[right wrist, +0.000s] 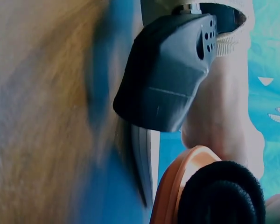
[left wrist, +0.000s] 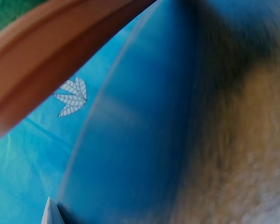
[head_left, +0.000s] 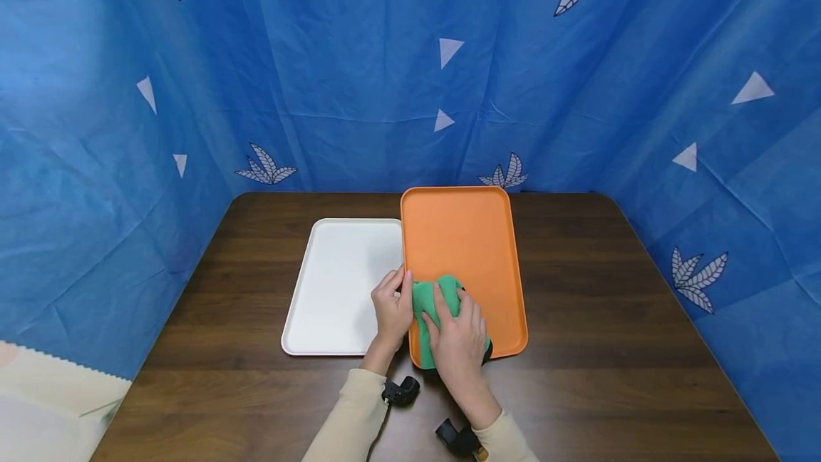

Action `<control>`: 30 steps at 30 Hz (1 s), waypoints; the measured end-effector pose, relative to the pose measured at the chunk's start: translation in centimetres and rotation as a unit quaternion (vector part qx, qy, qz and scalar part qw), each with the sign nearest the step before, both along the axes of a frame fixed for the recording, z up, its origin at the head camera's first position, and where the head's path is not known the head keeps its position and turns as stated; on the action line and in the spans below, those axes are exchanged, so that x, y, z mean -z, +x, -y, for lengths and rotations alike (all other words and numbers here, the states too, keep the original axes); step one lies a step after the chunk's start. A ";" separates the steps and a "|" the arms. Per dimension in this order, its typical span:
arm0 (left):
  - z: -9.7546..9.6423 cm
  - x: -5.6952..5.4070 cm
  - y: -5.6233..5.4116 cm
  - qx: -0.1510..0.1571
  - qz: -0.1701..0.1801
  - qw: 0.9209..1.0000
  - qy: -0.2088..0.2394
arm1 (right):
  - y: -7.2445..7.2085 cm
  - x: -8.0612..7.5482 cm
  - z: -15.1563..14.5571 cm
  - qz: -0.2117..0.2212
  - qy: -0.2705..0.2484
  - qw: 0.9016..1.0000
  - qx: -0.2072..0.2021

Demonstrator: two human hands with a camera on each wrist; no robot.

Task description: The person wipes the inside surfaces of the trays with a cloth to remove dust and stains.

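An orange tray (head_left: 458, 234) stands lengthwise in front of me, its left edge overlapping the white tray in the head view. With the fingers and thumb of my left hand (head_left: 393, 307) I grip its left rim near the front. My right hand (head_left: 458, 344) holds a bunched green cloth (head_left: 423, 298) against the tray's front half, thumb and index finger spread over it. A dark, fuzzy part of the cloth (right wrist: 224, 191) hangs over the tray's rim in the right wrist view. The left wrist view shows the orange rim up close, without the left hand.
To the left, a white tray (head_left: 346, 284) lies on the brown wooden table (head_left: 596, 291). Blue curtains (head_left: 359, 70) hang behind the table and along both sides. Small black cameras (head_left: 401, 391) are strapped at both wrists. Pale fabric (head_left: 51, 405) shows at the lower left.
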State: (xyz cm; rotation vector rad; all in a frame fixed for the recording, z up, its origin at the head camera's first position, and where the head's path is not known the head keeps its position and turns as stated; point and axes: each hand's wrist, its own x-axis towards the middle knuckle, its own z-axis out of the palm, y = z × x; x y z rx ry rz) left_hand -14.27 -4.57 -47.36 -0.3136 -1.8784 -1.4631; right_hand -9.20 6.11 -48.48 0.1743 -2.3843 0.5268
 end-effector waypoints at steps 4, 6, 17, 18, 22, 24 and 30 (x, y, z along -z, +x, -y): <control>0.0 0.0 -0.1 0.000 -0.012 1.000 -0.006 | -0.1 0.1 -0.3 0.002 -0.004 1.000 -0.007; 0.0 0.0 -0.2 0.000 -0.018 1.000 -0.010 | -0.2 0.1 -0.6 0.002 -0.007 1.000 -0.009; 0.1 0.0 -0.2 -0.002 -0.014 1.000 -0.016 | -0.9 0.4 -2.6 0.013 -0.022 1.000 0.015; 0.1 0.0 -0.2 -0.003 -0.011 1.000 -0.015 | -0.9 0.4 -2.9 0.015 -0.025 0.999 0.019; 0.0 0.0 -0.2 -0.004 -0.003 1.000 -0.013 | -1.1 0.3 -4.0 0.030 -0.040 0.998 0.040; 0.0 0.0 -0.2 -0.004 0.000 1.000 -0.012 | -1.1 0.3 -4.6 0.043 -0.050 0.996 0.053; 0.0 -0.1 -0.1 -0.007 -0.003 1.000 -0.015 | -1.2 0.5 -6.3 0.084 -0.080 0.989 0.086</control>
